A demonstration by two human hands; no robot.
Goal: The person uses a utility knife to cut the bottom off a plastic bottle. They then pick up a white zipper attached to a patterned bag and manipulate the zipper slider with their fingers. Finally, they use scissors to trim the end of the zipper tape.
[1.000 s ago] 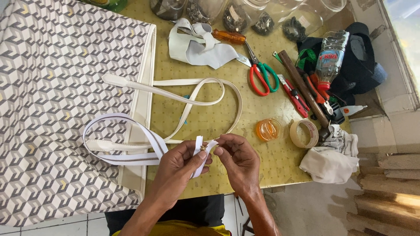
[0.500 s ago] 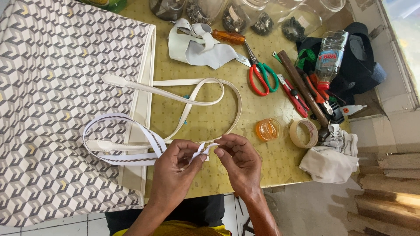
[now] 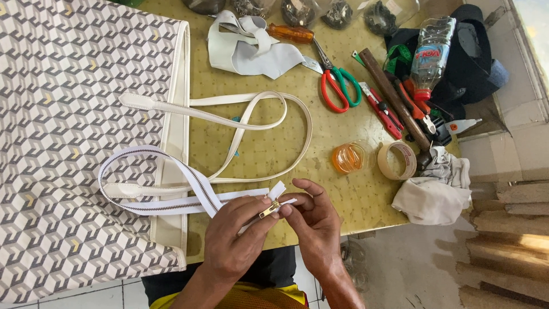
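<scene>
Both my hands meet near the table's front edge over a white zipper tape (image 3: pixel 171 171) with metal teeth. My left hand (image 3: pixel 237 234) pinches the tape's end and a small brass slider (image 3: pixel 270 209). Fingers of my right hand (image 3: pixel 311 220) grip the split tape ends right beside the slider. The tape loops leftward over a grey and white patterned bag (image 3: pixel 63 143) with a cream rim. The bag's cream strap handles (image 3: pixel 251 120) curl across the yellow table (image 3: pixel 343 194) behind my hands.
Scissors (image 3: pixel 337 86) with red and green handles, a screwdriver (image 3: pixel 291 33), a hammer (image 3: pixel 394 103), a red cutter (image 3: pixel 383 111), a tape roll (image 3: pixel 397 160), an orange ring (image 3: pixel 349 157), a plastic bottle (image 3: pixel 429 57), white scraps (image 3: pixel 251 51) and a cloth (image 3: pixel 434 191) lie at the back and right.
The tape ends stood up between my fingers earlier; now they lie flatter and the brass slider shows between my fingertips. My hands stayed in the same spot.
</scene>
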